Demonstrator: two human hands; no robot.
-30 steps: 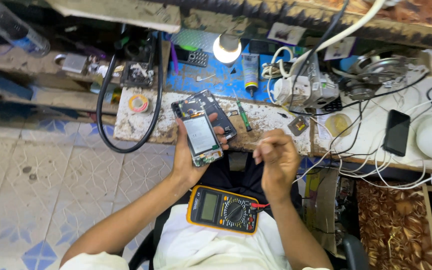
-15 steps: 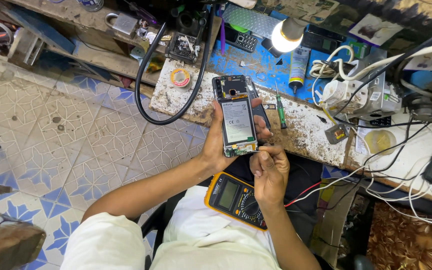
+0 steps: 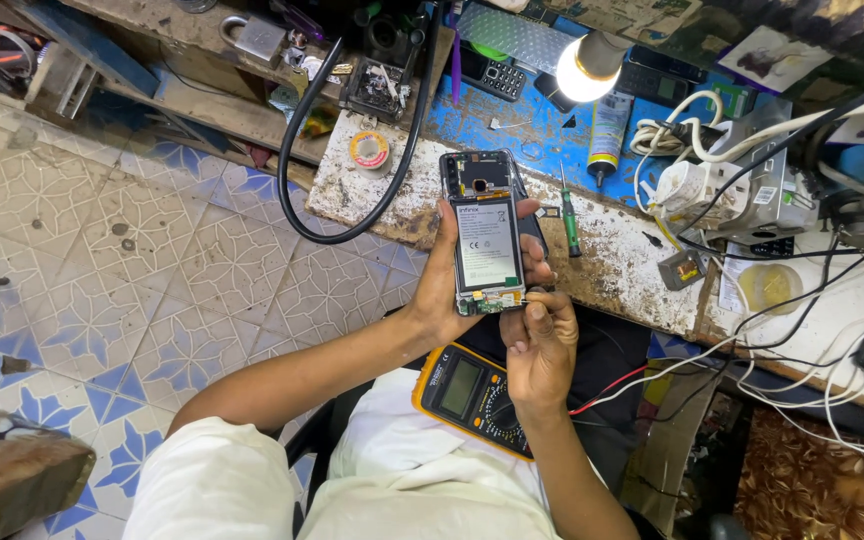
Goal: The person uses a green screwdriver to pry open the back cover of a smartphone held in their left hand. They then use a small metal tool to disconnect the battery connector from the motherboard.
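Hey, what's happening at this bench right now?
A seated person holds an opened phone, back cover off and battery showing, upright in the left hand. The right hand pinches at the phone's bottom edge. A yellow multimeter rests on the lap. A green screwdriver lies on the cluttered workbench under a lit bulb.

White short-sleeved shirt, forearms bare, hands ungloved, no rings visible.

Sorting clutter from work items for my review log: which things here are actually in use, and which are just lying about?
In use:
opened phone, held in left hand
right hand, fingers at the phone's bottom edge

Lying about:
yellow multimeter on the lap
green screwdriver
solder reel
lit bulb
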